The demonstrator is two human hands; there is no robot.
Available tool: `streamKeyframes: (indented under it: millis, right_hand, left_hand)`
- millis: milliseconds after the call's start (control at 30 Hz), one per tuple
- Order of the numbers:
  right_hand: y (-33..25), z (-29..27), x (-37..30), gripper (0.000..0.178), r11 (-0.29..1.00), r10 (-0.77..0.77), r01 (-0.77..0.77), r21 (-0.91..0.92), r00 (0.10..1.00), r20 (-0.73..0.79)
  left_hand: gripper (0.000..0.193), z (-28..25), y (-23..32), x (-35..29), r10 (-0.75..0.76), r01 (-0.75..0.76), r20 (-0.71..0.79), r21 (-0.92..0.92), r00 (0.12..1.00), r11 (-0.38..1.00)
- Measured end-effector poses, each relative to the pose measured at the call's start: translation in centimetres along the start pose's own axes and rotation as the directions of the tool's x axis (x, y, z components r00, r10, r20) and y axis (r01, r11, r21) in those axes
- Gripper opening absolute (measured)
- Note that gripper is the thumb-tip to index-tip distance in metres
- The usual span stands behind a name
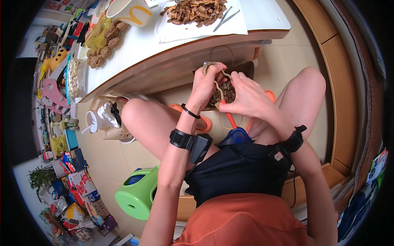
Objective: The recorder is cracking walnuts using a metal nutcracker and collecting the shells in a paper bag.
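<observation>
Two hands on one slim tan tool [220, 91] with an orange-red handle [231, 119], held between the knees above brown fragments [227, 93] in a bag [248, 71]. Judged best: steady on the left, gentle pressure from the right, kept low over the bag. Left hand [203, 86] closed on its far end; right hand [252, 95] arched, thumb near the handle, firmness of grip cannot be told.

Both arms reach forward from the lower edge, elbows bent, wrists near each other. The left hand [208, 80] is curled up, fingertips tucked in toward the thumb. The right hand [251, 95] is more of a C shape, thumb apart from the fingers, basically facing the left one. Knees are spread wide, either side.
</observation>
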State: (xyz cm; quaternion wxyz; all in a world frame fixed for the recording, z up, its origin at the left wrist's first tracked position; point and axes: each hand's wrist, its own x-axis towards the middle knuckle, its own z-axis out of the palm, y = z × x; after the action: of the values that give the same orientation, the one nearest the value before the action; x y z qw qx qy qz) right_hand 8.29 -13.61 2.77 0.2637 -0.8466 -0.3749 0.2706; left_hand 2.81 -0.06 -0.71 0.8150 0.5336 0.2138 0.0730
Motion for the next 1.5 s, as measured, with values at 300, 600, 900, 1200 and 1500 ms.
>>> streamKeyframes:
  millis: [300, 600, 900, 1200, 1500]
  right_hand:
    - [1.0, 2.5, 0.7, 0.099, 0.987, 0.093, -0.078, 0.142, 0.99, -0.104]
    - [-0.7, 3.1, 0.0, 0.091, 0.994, 0.096, -0.091, 0.067, 0.992, -0.087]
    - [1.0, 4.1, -1.0, 0.088, 0.99, 0.114, -0.108, 0.093, 0.991, -0.067]
    - [0.5, 4.1, 0.6, 0.096, 0.982, 0.158, -0.168, 0.09, 0.982, 0.105]
    - [1.7, 3.9, -0.3, 0.091, 0.959, 0.173, -0.209, 0.191, 0.966, 0.191]
  left_hand:
    - [0.013, 1.0, -1.0, 1.4, 0.014, -0.055, -0.315, -0.123, 0.949, 0.991]
    - [0.009, 1.3, 0.5, 1.3, 0.191, -0.183, -0.357, 0.057, 0.914, 0.982]
    - [0.024, 2.5, -1.2, 1.2, 0.138, -0.093, -0.477, 0.117, 0.868, 0.989]
    - [0.025, 1.8, -0.5, 1.5, 0.146, -0.069, -0.569, 0.155, 0.809, 0.985]
    - [0.028, 2.0, -2.7, 1.2, 0.089, 0.002, -0.612, 0.146, 0.786, 0.989]
